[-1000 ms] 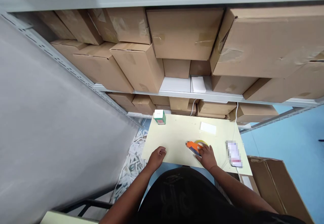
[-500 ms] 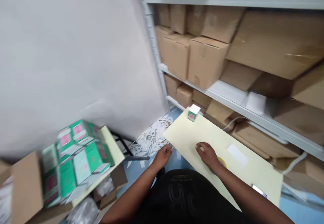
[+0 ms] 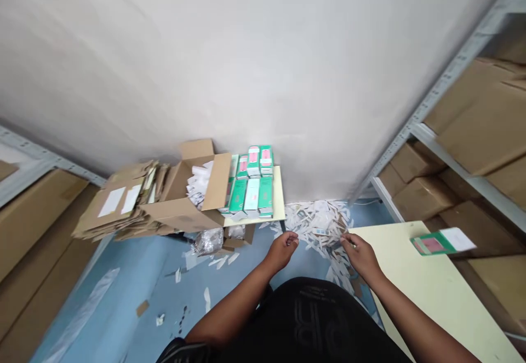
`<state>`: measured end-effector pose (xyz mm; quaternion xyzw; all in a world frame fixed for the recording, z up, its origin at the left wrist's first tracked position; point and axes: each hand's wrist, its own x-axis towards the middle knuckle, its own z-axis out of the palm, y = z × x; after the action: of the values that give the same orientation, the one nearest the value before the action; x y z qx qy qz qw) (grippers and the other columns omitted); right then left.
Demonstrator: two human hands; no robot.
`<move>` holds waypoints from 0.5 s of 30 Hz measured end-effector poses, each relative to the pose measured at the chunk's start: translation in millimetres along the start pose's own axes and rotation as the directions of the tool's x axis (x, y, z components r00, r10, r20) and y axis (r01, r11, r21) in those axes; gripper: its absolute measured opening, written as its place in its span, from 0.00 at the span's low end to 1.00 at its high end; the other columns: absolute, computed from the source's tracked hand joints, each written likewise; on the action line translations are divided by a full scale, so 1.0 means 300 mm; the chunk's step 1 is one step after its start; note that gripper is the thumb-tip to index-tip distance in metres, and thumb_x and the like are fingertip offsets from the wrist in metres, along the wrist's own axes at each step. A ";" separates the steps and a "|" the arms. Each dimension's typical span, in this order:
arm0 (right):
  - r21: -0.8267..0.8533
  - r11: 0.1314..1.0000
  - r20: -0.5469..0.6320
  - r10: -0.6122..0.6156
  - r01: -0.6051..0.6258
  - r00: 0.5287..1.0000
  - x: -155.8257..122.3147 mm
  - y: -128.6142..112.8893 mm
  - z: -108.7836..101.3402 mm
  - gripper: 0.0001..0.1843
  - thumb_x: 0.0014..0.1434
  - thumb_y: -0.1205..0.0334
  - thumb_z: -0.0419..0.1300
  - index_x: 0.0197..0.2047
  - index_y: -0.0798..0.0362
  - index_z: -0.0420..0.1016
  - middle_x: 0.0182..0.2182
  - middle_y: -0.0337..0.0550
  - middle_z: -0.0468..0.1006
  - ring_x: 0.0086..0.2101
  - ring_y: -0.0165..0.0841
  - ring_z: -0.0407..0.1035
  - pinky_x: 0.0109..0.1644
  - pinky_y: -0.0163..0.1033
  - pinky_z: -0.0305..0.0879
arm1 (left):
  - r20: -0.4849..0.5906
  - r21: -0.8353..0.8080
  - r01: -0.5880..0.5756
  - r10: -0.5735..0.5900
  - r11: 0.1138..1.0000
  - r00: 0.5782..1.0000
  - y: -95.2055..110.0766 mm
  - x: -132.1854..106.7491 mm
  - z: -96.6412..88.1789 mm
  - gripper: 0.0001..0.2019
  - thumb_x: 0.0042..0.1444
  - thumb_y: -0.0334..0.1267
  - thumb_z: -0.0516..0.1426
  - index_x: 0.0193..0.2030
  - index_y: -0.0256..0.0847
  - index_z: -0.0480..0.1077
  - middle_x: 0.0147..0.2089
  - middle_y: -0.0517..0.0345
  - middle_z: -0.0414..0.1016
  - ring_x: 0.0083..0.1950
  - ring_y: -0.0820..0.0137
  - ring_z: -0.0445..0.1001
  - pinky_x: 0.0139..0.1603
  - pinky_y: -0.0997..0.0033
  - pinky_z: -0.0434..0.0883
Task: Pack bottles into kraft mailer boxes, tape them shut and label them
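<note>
My left hand [image 3: 283, 247] hangs in the air over the blue floor, fingers loosely curled with nothing visible in them. My right hand [image 3: 361, 252] is at the near left corner of the pale yellow table [image 3: 435, 292], fingers curled, apparently empty. A small green and white box [image 3: 441, 240] lies on that table to the right of my right hand. Ahead, several green and pink boxes [image 3: 252, 185] are stacked on a second small table [image 3: 279, 199] beside an open cardboard carton [image 3: 193, 193].
Flattened cardboard boxes [image 3: 119, 199] are piled left of the carton. White paper scraps [image 3: 318, 223] litter the blue floor by the wall. Metal shelving with brown cartons [image 3: 480, 127] stands on the right, and more cartons [image 3: 28, 215] on the left.
My view has swung left, from the shelves to the wall and the table of green boxes. My right hand left the orange tape dispenser, and both hands moved left with me.
</note>
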<state>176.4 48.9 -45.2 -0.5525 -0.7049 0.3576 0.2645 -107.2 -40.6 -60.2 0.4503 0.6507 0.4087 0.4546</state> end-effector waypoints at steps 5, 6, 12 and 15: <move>0.022 1.000 0.051 -0.006 0.005 0.999 0.102 -0.197 0.260 0.23 0.61 0.40 0.57 0.41 0.49 0.82 0.42 0.48 0.86 0.46 0.47 0.78 0.55 0.50 0.70 | -0.077 -0.056 -0.018 0.014 0.998 0.997 -0.064 -0.037 -0.318 0.14 0.58 0.46 0.59 0.46 0.40 0.75 0.44 0.50 0.80 0.47 0.61 0.78 0.51 0.62 0.73; 0.029 1.000 0.057 -0.009 0.007 0.998 0.117 -0.243 0.310 0.23 0.61 0.40 0.57 0.41 0.49 0.82 0.42 0.48 0.86 0.46 0.48 0.78 0.55 0.50 0.70 | -0.088 -0.063 -0.020 0.014 0.998 0.996 -0.069 -0.047 -0.385 0.14 0.58 0.46 0.59 0.46 0.40 0.75 0.44 0.50 0.80 0.47 0.61 0.78 0.52 0.61 0.73; 0.076 0.997 0.101 -0.038 0.031 0.994 0.182 -0.520 0.572 0.23 0.60 0.39 0.57 0.40 0.49 0.83 0.41 0.48 0.86 0.45 0.47 0.78 0.49 0.46 0.73 | -0.181 -0.098 -0.073 0.054 0.993 0.982 -0.048 -0.092 -0.766 0.14 0.59 0.46 0.59 0.48 0.40 0.74 0.46 0.49 0.81 0.49 0.61 0.78 0.54 0.61 0.73; 0.116 0.992 0.172 -0.069 0.049 0.983 0.211 -0.619 0.665 0.23 0.60 0.39 0.58 0.41 0.48 0.83 0.42 0.48 0.86 0.45 0.48 0.78 0.47 0.46 0.74 | -0.279 -0.101 -0.076 0.045 0.992 0.959 -0.038 -0.078 -0.916 0.15 0.60 0.47 0.60 0.49 0.40 0.75 0.48 0.49 0.81 0.50 0.61 0.78 0.55 0.60 0.73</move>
<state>-102.2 43.0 -19.4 -0.4822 -0.7206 0.4353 0.2422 -369.3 -99.7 3.7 0.3826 0.6702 0.5167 0.3709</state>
